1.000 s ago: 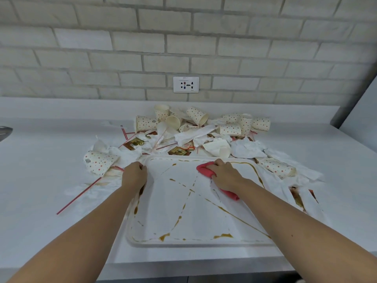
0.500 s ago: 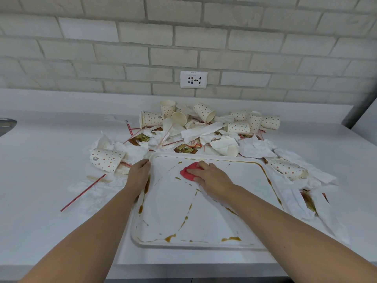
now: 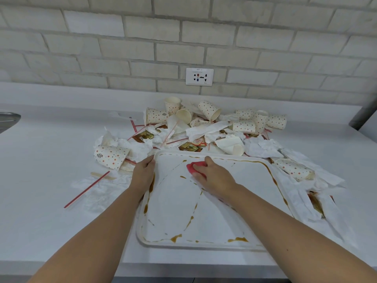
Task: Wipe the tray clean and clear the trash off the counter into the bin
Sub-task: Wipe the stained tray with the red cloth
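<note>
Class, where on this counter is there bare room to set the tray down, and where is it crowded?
Bare: the counter between the metal rim and the red straw, and the strip behind the cups. Crowded: behind and right of the tray.

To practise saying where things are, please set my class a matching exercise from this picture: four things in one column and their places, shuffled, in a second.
Things
1. cloth
2. left hand
3. socket
4. long straw

Places
A. on the wall
B. on the counter, left of the tray
C. on the tray, under the right hand
D. holding the tray's left rim

Pairs: 1-C, 2-D, 3-A, 4-B
</note>
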Tool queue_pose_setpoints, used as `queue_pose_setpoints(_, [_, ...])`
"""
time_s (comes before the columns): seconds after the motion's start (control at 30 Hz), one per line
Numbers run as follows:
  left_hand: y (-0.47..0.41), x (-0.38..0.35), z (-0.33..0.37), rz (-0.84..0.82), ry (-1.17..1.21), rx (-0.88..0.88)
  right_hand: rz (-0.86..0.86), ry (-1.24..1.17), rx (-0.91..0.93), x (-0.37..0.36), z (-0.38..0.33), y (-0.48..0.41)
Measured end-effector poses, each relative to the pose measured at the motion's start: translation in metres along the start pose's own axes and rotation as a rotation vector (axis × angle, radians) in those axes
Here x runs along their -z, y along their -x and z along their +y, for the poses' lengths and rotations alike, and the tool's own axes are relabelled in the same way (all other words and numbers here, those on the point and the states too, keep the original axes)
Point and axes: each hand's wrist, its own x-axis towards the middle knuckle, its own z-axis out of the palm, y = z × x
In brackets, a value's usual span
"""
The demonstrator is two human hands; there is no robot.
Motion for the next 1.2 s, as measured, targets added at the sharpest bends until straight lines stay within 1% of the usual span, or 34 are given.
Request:
queue_pose_setpoints(0.07, [-0.001,0.001,0.002,-0.005,0.009,0.037,0.005,-0.034,0.008,0.004,0.013,0.006])
queue_pose_setpoints(0.1, [-0.002,0.001,0.002,-0.011,0.012,0.048,0.015,-0.026,-0.019,0.006,0.022,0.007])
queue_pose_setpoints(0.23, [-0.003,0.002,0.004,-0.035,0.034,0.044,0.114,0.032,-0.293,0.009,0.051,-0.002])
queue_pose_setpoints(0.33, [-0.002,0.000,0.005,-0.022,0.046,0.041,0.098,0.014,-0.412,0.006,0.040,-0.019])
queue_pose_setpoints(0.47, [-0.002,-0.001,0.007,-0.019,0.030,0.034,0.099,0.004,-0.467,-0.001,0.005,-0.037])
queue_pose_setpoints(0.57, [-0.002,0.000,0.006,-0.021,0.014,0.038,0.091,0.038,-0.395,-0.006,-0.019,-0.045])
queue_pose_setpoints(0.63, [-0.003,0.000,0.004,-0.024,0.010,0.045,0.067,0.057,-0.281,-0.008,-0.029,-0.048])
queue_pose_setpoints(0.73, [-0.003,0.000,0.004,-0.020,-0.007,0.048,0.033,0.012,-0.058,-0.003,-0.023,-0.042])
queue_pose_setpoints(0.8, [-0.003,0.000,0.005,-0.016,-0.007,0.058,0.029,-0.005,0.014,0.002,-0.008,-0.034])
queue_pose_setpoints(0.87, [-0.002,0.001,0.007,-0.012,0.022,0.067,0.039,0.041,-0.030,0.007,0.007,-0.030])
queue_pose_setpoints(0.93, [-0.001,0.000,0.010,-0.011,0.039,0.070,0.048,0.075,-0.142,0.008,0.013,-0.031])
queue_pose_setpoints(1.03, [0.000,0.001,0.012,-0.005,0.038,0.067,0.036,0.092,-0.259,0.003,-0.005,-0.044])
queue_pose_setpoints(1.1, [0.000,0.001,0.011,0.001,0.027,0.059,0.049,0.042,-0.252,-0.004,-0.027,-0.051])
queue_pose_setpoints(1.2, [0.001,0.000,0.012,0.005,0.034,0.029,0.029,-0.015,-0.099,-0.013,-0.058,-0.057])
